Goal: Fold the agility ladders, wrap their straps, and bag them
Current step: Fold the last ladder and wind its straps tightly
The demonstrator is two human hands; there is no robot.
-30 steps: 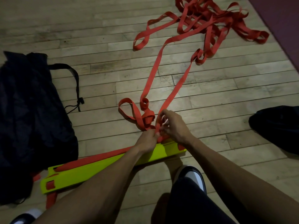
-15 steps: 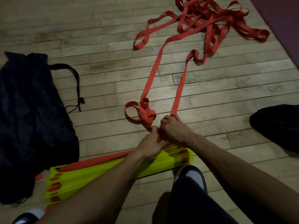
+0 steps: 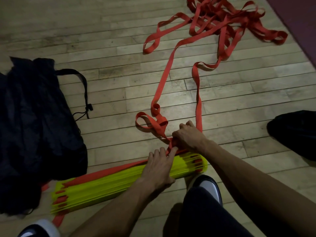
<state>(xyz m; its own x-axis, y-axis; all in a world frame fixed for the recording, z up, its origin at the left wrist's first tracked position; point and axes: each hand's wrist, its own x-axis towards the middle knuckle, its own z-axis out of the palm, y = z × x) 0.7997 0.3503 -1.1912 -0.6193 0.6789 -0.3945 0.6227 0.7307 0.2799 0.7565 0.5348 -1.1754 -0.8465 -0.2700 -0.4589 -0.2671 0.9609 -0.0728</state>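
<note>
One stack of yellow rungs (image 3: 111, 187) lies on the wood floor (image 3: 102, 40) near its bottom edge. The left hand (image 3: 158, 168) rests flat on the stack with fingers spread. The right hand (image 3: 187, 135) grips one red strap (image 3: 198, 100), and two black bags (image 3: 34, 127) lie at the left and right edges.

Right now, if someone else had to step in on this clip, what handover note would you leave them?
Left hand: fingers spread, pressing down on the stacked yellow rungs.
Right hand: gripping the red strap where it meets the stack.
Done: rungs are gathered into one stack on the wooden floor.
Left: most of the strap lies loose, with a tangled strap pile farther out; wrap it round the stack, then put it in the black bag lying to the left.
</note>
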